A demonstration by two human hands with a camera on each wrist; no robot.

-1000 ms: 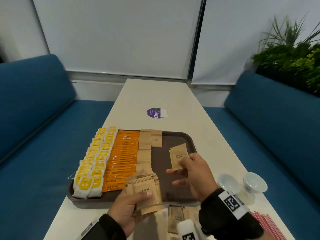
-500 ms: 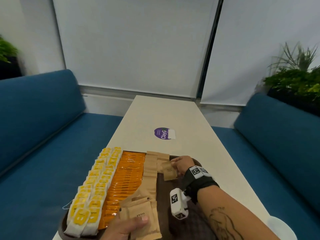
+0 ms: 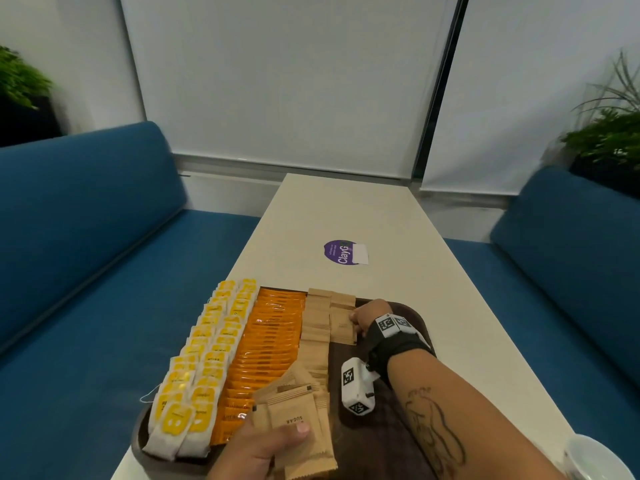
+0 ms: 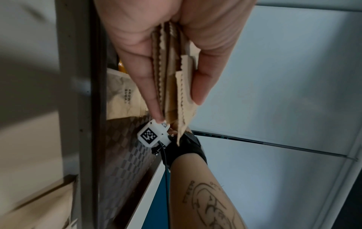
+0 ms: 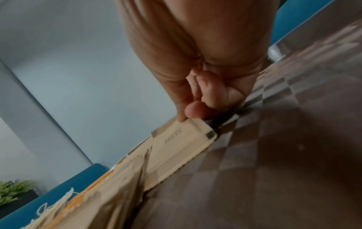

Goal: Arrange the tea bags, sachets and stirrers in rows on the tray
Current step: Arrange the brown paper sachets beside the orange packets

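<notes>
A brown tray (image 3: 377, 424) lies at the near end of the table. Rows run along it: yellow-tagged tea bags (image 3: 207, 351) on the left, orange sachets (image 3: 270, 341), then brown sugar sachets (image 3: 315, 327). My right hand (image 3: 363, 317) is at the far end of the tray. Its thumb and forefinger pinch the edge of one brown sachet (image 3: 343, 329) lying in a short second brown row. The right wrist view shows that hand (image 5: 188, 114) on the flat sachet (image 5: 184, 139). My left hand (image 3: 277, 441) grips a stack of brown sachets (image 3: 298, 410) over the tray's near edge. In the left wrist view the stack (image 4: 172, 77) is fanned.
A purple round sticker (image 3: 344, 251) sits on the white table (image 3: 346, 209) beyond the tray. A white cup (image 3: 588, 459) stands at the near right corner. Blue benches (image 3: 86, 271) flank the table on both sides, with plants behind them.
My right hand has carried one brown sachet from near my body to the tray's far end and laid it flat there. The left hand still holds its stack.
</notes>
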